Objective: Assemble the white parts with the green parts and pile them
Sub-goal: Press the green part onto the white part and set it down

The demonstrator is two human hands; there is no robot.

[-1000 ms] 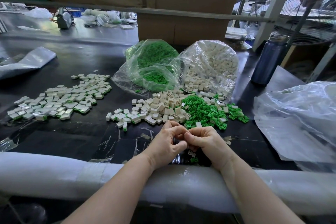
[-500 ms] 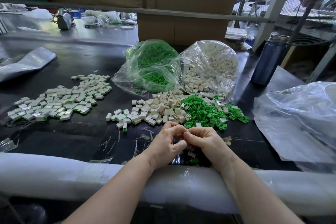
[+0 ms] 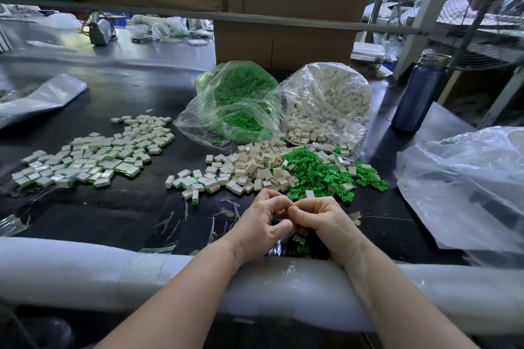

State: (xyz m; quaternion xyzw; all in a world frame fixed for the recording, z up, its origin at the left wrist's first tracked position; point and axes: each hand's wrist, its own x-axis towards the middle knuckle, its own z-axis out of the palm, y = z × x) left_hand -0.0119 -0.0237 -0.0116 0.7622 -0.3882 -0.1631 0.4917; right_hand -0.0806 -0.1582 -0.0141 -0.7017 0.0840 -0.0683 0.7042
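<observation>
My left hand [image 3: 262, 221] and my right hand [image 3: 320, 221] meet fingertip to fingertip near the table's front edge, fingers curled around something small that they hide. Just beyond them lies a heap of loose white parts [image 3: 249, 167] and, to its right, a heap of loose green parts [image 3: 320, 173]. A spread of assembled white-and-green pieces [image 3: 93, 156] lies at the left. A few loose parts [image 3: 300, 244] sit under my right hand.
Two open clear bags stand behind the heaps, one of green parts [image 3: 238, 105], one of white parts [image 3: 326, 105]. A dark blue bottle [image 3: 419, 93] stands at the right. Crumpled clear plastic [image 3: 465, 184] lies far right. White foam padding [image 3: 85, 269] covers the table's front edge.
Both hands stay pressed together at the same spot; only the fingers shift slightly. The heaps have not moved.
</observation>
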